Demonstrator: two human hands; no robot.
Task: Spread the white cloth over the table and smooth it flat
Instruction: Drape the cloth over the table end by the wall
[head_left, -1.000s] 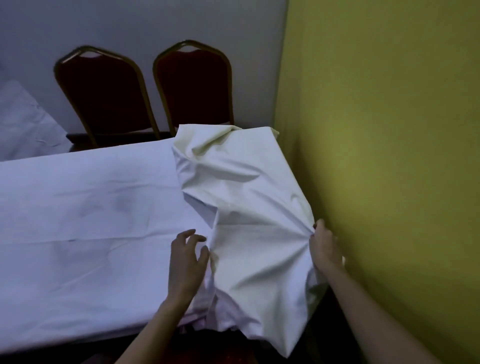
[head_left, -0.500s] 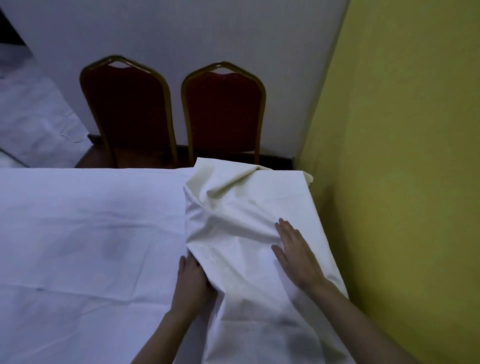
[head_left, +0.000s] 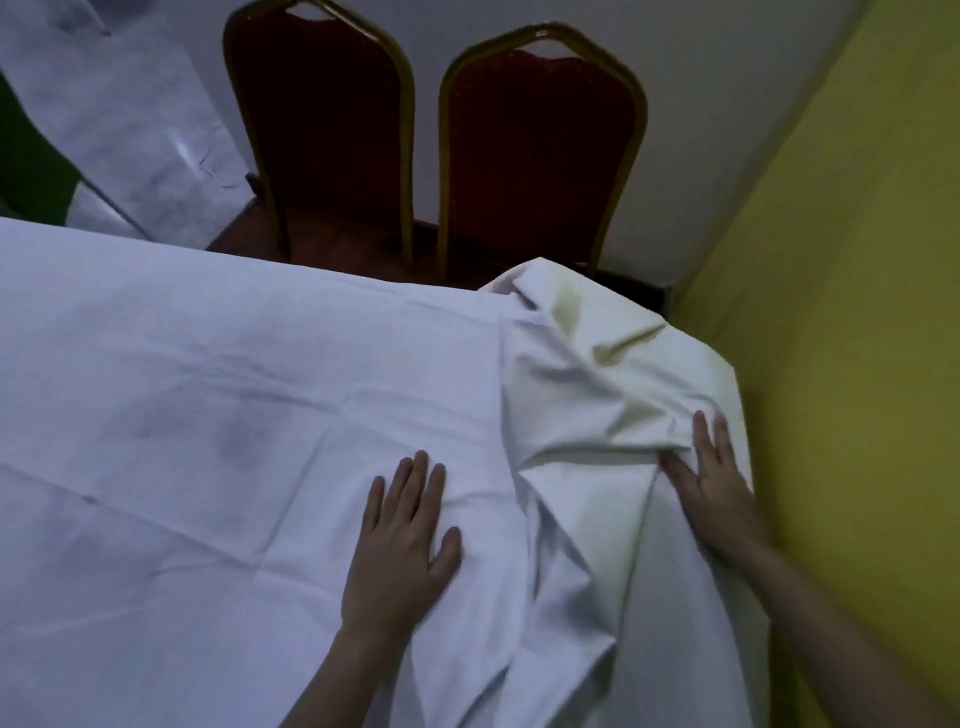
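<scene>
White cloth (head_left: 218, 395) lies flat under left fingers (head_left: 410, 478); bunched against right fingers (head_left: 701, 441).

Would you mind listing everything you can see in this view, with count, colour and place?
white cloth: one, white, over the table, flat on the left, bunched in folds at the right end
chairs: two, dark red with gold frames, side by side behind the table
second cloth: one, white, far left
grey wall: one, behind the chairs
yellow wall: one, right of the table
left hand: one, flat on the cloth
right hand: one, flat on the bunched folds
</scene>
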